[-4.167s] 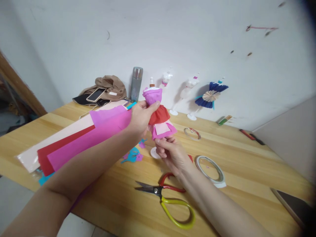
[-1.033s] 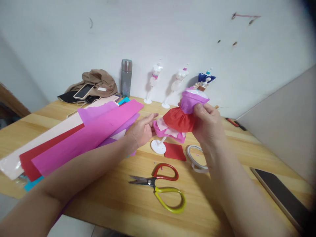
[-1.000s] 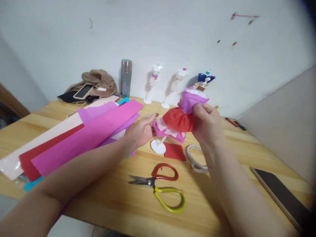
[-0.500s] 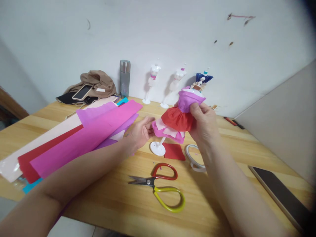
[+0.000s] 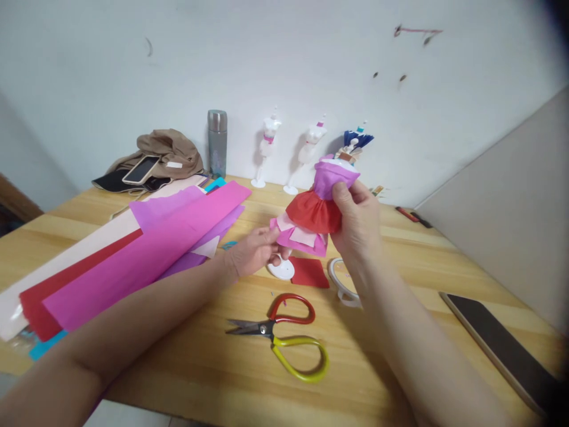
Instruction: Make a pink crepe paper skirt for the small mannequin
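Note:
A small dress-form mannequin wears a paper dress with a purple top, red skirt and pink hem. My right hand grips it round the waist and bodice, holding it tilted above the table. My left hand pinches the pink hem at the lower left. The mannequin's white round base hangs just over the wood. A red paper square lies under it.
Long sheets of pink, purple, red and cream paper lie at left. Scissors with red and green handles lie in front, a tape roll beside my right wrist. Other mannequins, a flask, a phone on clothes and a dark tablet.
The mannequin passed from my left hand's grip on the top to my right hand. My left hand went to the hem and now pinches it. The doll sank slightly lower.

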A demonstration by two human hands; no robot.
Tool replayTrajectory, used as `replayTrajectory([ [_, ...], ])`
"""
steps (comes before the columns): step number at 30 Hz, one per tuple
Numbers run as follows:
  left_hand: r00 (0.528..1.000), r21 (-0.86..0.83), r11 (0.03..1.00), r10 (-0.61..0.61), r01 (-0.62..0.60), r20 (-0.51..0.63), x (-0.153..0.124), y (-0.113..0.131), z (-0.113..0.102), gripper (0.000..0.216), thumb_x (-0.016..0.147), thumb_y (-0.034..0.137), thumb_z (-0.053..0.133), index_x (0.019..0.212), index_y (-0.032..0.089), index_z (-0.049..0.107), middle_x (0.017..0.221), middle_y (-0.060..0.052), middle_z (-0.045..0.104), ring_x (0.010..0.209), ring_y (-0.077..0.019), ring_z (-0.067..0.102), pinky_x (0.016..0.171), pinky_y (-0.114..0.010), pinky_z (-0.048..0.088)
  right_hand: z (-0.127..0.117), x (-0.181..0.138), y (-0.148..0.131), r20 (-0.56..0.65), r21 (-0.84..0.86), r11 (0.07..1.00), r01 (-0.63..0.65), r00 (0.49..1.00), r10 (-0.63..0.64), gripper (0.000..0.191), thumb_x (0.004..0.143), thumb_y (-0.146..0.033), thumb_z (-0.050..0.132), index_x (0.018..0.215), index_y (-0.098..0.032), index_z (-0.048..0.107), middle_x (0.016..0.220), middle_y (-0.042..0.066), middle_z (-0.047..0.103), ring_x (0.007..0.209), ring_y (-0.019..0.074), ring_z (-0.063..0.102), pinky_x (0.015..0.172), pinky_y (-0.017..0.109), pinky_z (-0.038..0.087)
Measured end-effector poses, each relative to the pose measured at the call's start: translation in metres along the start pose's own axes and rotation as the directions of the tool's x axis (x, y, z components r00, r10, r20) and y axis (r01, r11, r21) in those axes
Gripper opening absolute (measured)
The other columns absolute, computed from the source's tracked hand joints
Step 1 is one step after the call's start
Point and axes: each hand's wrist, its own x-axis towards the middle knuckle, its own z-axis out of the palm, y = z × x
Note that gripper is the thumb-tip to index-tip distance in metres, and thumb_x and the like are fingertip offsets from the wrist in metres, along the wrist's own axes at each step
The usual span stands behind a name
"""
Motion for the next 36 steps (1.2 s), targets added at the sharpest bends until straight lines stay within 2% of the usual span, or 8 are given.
replayTrajectory([
  [3, 1.000, 0.086, 0.996, 0.000, 0.002, -0.023, -0.002, -0.002, 0.004, 0.043, 0.065, 0.046, 0.086, 0.081, 0.015, 0.061, 0.059, -0.001, 0.059, 0.052, -0.0082, 0.048, 0.045, -0.020, 0.028, 0.003, -0.002, 0.000, -0.043, 0.015, 1.000, 0.011, 0.999, -0.010, 0.024, 0.071, -0.048, 0.083, 0.085, -0.032, 0.072, 0.096, 0.002, 0.074, 0.094, 0.0281, 0.068, 0.086, 0.051, 0.056],
  [7, 0.990, 0.112, 0.994, 0.000, 0.016, -0.140, -0.002, -0.005, 0.012, 0.036, 0.068, 0.037, 0.085, 0.081, 0.015, 0.059, 0.055, 0.001, 0.061, 0.048, -0.0078, 0.052, 0.046, -0.020, 0.032, 0.009, -0.006, -0.001, -0.060, 0.047, 0.999, 0.011, 0.998, -0.008, 0.019, 0.072, -0.044, 0.083, 0.082, -0.033, 0.072, 0.093, 0.000, 0.074, 0.089, 0.0258, 0.068, 0.085, 0.048, 0.056],
  [13, 0.976, -0.026, 0.999, 0.018, -0.025, -0.215, -0.001, -0.012, 0.020, 0.027, 0.068, 0.019, 0.083, 0.089, 0.013, 0.067, 0.078, -0.004, 0.073, 0.071, -0.0122, 0.069, 0.069, -0.024, 0.049, 0.012, -0.008, 0.000, -0.068, 0.047, 0.998, 0.049, 0.997, -0.045, 0.020, 0.074, -0.043, 0.081, 0.086, -0.031, 0.072, 0.091, -0.002, 0.073, 0.089, 0.0222, 0.068, 0.086, 0.046, 0.055],
  [16, 0.972, -0.060, 0.997, 0.027, -0.042, -0.233, 0.000, -0.017, 0.020, 0.025, 0.068, 0.014, 0.083, 0.088, 0.013, 0.069, 0.083, -0.004, 0.074, 0.081, -0.0147, 0.072, 0.082, -0.028, 0.050, 0.009, -0.007, 0.003, -0.057, -0.005, 0.999, 0.053, 0.997, -0.053, 0.012, 0.077, -0.045, 0.078, 0.083, -0.037, 0.071, 0.093, -0.003, 0.073, 0.093, 0.0242, 0.067, 0.087, 0.048, 0.055],
  [19, 0.971, -0.066, 0.996, 0.042, -0.059, -0.235, 0.000, -0.018, 0.019, 0.024, 0.068, 0.014, 0.083, 0.087, 0.014, 0.069, 0.083, -0.003, 0.074, 0.085, -0.0160, 0.072, 0.086, -0.030, 0.050, 0.007, -0.007, 0.004, -0.065, -0.035, 0.998, 0.047, 0.997, -0.049, 0.011, 0.077, -0.047, 0.077, 0.083, -0.041, 0.071, 0.095, -0.004, 0.073, 0.092, 0.0246, 0.067, 0.087, 0.048, 0.056],
  [24, 0.979, -0.009, 1.000, 0.023, -0.025, -0.202, -0.003, -0.015, 0.022, 0.031, 0.066, 0.026, 0.086, 0.086, 0.013, 0.067, 0.076, -0.004, 0.073, 0.072, -0.0136, 0.069, 0.071, -0.026, 0.050, 0.011, -0.008, 0.001, -0.095, 0.031, 0.999, 0.032, 0.995, -0.029, 0.015, 0.073, -0.044, 0.082, 0.082, -0.036, 0.071, 0.093, -0.003, 0.072, 0.089, 0.0226, 0.067, 0.087, 0.046, 0.055],
  [29, 0.984, 0.119, 0.992, -0.011, 0.033, -0.179, -0.006, -0.012, 0.025, 0.035, 0.067, 0.039, 0.085, 0.076, 0.013, 0.063, 0.063, -0.001, 0.064, 0.054, -0.0086, 0.057, 0.051, -0.022, 0.038, 0.014, -0.009, 0.000, -0.095, 0.050, 0.998, 0.039, 0.995, -0.034, 0.021, 0.073, -0.043, 0.082, 0.085, -0.031, 0.071, 0.092, -0.002, 0.071, 0.086, 0.0215, 0.067, 0.087, 0.046, 0.055],
  [36, 0.990, 0.107, 0.993, -0.036, 0.051, -0.139, -0.009, -0.011, 0.027, 0.038, 0.065, 0.040, 0.084, 0.082, 0.015, 0.062, 0.066, -0.001, 0.062, 0.058, -0.0100, 0.058, 0.051, -0.022, 0.036, 0.012, -0.009, -0.001, -0.046, -0.008, 0.999, 0.038, 0.998, -0.038, 0.016, 0.078, -0.043, 0.078, 0.087, -0.034, 0.069, 0.099, 0.001, 0.071, 0.095, 0.0263, 0.066, 0.086, 0.049, 0.055],
])
